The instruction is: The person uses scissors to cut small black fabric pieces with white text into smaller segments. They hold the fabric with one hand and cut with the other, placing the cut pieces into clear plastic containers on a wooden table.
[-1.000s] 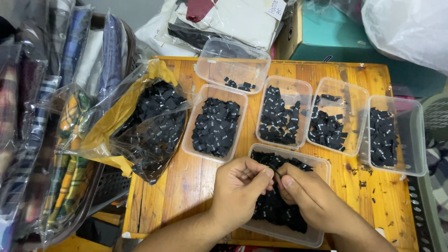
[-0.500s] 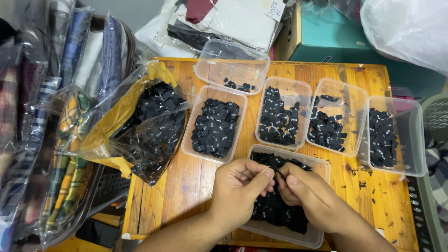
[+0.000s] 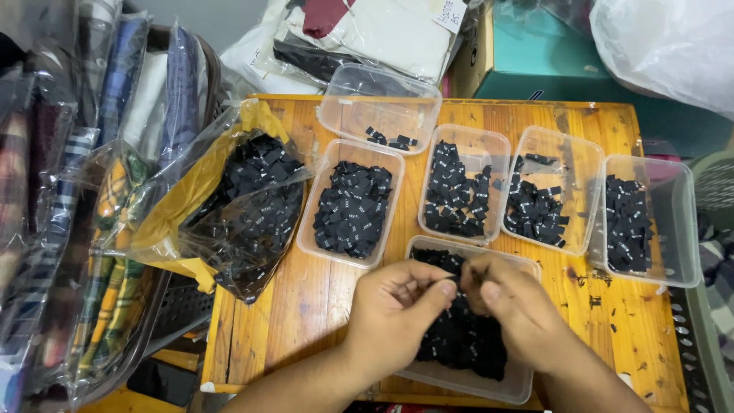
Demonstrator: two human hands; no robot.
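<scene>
My left hand (image 3: 399, 304) and my right hand (image 3: 511, 303) meet fingertip to fingertip over a clear plastic tray (image 3: 459, 379) full of small black fabric labels (image 3: 462, 336) near the table's front edge. Both pinch small black labels between thumb and fingers; the pieces are mostly hidden by the fingers. Beyond the hands, several more clear trays hold sorted black labels: one at centre (image 3: 350, 208), one to its right (image 3: 461, 190), another further right (image 3: 544, 205), one at far right (image 3: 636, 222), and a nearly empty one at the back (image 3: 382, 107).
A wooden table (image 3: 306, 306) carries everything. An open clear bag with yellow lining (image 3: 229, 206), full of black labels, lies at its left edge. Bagged folded fabrics (image 3: 69, 229) stack at left. White cloth bags (image 3: 367, 38), a teal box (image 3: 550, 61) and a white plastic bag (image 3: 673, 46) stand behind.
Both hands stayed over the front tray. The fingertips have drawn closer together and lifted slightly, working the labels between them.
</scene>
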